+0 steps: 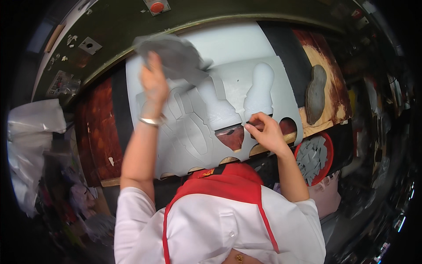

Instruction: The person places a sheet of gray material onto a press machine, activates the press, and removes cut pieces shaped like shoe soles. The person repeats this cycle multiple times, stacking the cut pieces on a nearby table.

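Note:
A grey sheet (228, 92) with shoe-shaped cut-outs lies over a white board (228, 37) on the bench in front of me. Raised at its far left side, my left hand (154, 83) grips a bundle of grey cut pieces (173, 57), smeared by motion. My right hand (267, 135) is at the near part of the sheet, thumb and fingers pinched on the narrow strip between two cut-outs. White board shows through the far parts of these holes, and reddish-brown wood through the near parts. On the sheet's left half, cut outlines still hold their grey material.
On the bench's right end lies a brown-grey sole-shaped piece (315, 94). Below that end stands a red tub (329, 154) full of grey scraps. A green machine body (110, 26) with a red button (157, 6) spans the far side. Clear plastic sheeting (33, 141) hangs at left.

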`<action>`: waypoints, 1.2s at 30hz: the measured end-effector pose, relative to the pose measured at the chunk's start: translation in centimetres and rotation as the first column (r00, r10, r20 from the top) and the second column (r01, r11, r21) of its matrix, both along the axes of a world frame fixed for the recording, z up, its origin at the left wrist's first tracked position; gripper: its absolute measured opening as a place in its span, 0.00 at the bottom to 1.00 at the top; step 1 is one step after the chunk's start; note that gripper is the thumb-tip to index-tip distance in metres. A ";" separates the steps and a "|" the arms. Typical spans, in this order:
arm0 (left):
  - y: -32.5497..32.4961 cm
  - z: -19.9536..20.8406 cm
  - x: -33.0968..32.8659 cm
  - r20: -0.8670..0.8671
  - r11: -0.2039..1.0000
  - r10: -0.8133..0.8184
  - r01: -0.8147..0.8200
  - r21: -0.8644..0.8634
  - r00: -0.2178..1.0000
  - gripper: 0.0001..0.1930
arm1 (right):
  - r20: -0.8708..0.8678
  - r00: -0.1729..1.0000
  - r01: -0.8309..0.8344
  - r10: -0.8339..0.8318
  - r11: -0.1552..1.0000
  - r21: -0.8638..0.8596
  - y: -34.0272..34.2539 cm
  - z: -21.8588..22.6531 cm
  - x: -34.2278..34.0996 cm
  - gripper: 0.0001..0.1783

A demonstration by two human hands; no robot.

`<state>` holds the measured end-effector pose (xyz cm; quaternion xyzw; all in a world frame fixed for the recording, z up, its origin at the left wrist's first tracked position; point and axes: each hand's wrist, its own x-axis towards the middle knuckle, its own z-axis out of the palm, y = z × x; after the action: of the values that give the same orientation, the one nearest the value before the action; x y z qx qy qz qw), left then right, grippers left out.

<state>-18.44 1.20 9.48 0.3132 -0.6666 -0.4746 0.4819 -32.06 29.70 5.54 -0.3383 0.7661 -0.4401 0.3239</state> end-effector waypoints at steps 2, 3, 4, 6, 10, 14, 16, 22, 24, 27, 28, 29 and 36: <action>-4.5 4.7 0.7 -0.208 0.970 0.052 -0.099 -0.224 0.977 0.21 | -0.152 0.988 -0.014 0.009 0.999 -0.030 0.7 1.0 1.1 0.13; -6.1 6.6 1.3 -0.279 0.942 0.001 -0.095 -0.322 0.960 0.20 | -0.241 0.971 -0.026 0.004 0.996 -0.086 0.8 1.2 1.6 0.13; -7.0 7.8 2.2 -0.345 0.941 -0.089 -0.035 -0.338 0.934 0.19 | -0.174 0.984 -0.059 0.049 0.997 -0.054 0.7 1.0 2.7 0.13; -7.6 9.1 4.3 -0.246 0.915 -0.096 -0.011 -0.403 0.964 0.16 | -0.180 0.961 -0.228 0.208 0.969 -0.097 0.0 0.1 4.7 0.13; -1.8 5.1 8.0 0.062 0.750 0.189 -0.103 -0.653 0.980 0.12 | 0.192 0.893 -0.409 0.408 0.912 -0.033 -2.3 -3.5 7.0 0.10; 7.6 -3.8 10.6 0.511 0.529 -0.364 0.625 -0.574 0.778 0.24 | 0.704 0.650 -0.383 0.287 0.923 -0.022 -4.2 -6.5 6.1 0.07; 9.6 -6.8 12.3 0.632 0.428 -0.481 0.792 -0.436 0.608 0.24 | 0.814 0.521 -0.342 0.257 0.937 -0.077 -4.7 -7.2 5.4 0.06; 9.7 -9.6 13.0 0.560 0.604 -0.506 0.733 -0.313 0.656 0.20 | 0.866 0.337 -0.187 0.370 0.928 -0.323 -5.0 -6.8 5.8 0.07; 9.2 -8.2 11.6 0.416 0.843 -0.427 0.520 -0.138 0.803 0.14 | 0.911 0.340 -0.163 0.233 0.969 -0.187 -4.6 -5.6 6.2 0.06; 4.7 -3.7 9.5 0.336 0.972 0.190 -0.226 0.071 0.923 0.15 | 0.400 0.888 -0.239 0.228 0.971 -0.024 -3.7 -3.1 6.3 0.07; 1.8 -1.4 9.2 0.031 0.952 0.287 -0.282 -0.117 0.957 0.18 | 0.332 0.931 -0.147 0.154 0.988 -0.047 -3.3 -2.2 6.5 0.06; -0.9 0.9 9.7 -0.046 0.900 0.338 -0.337 -0.275 0.940 0.19 | 0.294 0.945 -0.136 0.144 0.989 -0.049 -3.0 -1.4 6.6 0.05; -5.5 5.4 15.3 -0.024 0.667 0.103 -0.087 -0.740 0.994 0.13 | 0.259 0.868 -0.412 0.424 0.906 -0.100 -4.1 -1.6 12.1 0.03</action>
<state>-3.12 -4.31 14.86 0.1305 -0.7892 -0.1355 0.5847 -19.95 25.56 3.89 -0.4384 0.6131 -0.4179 0.5072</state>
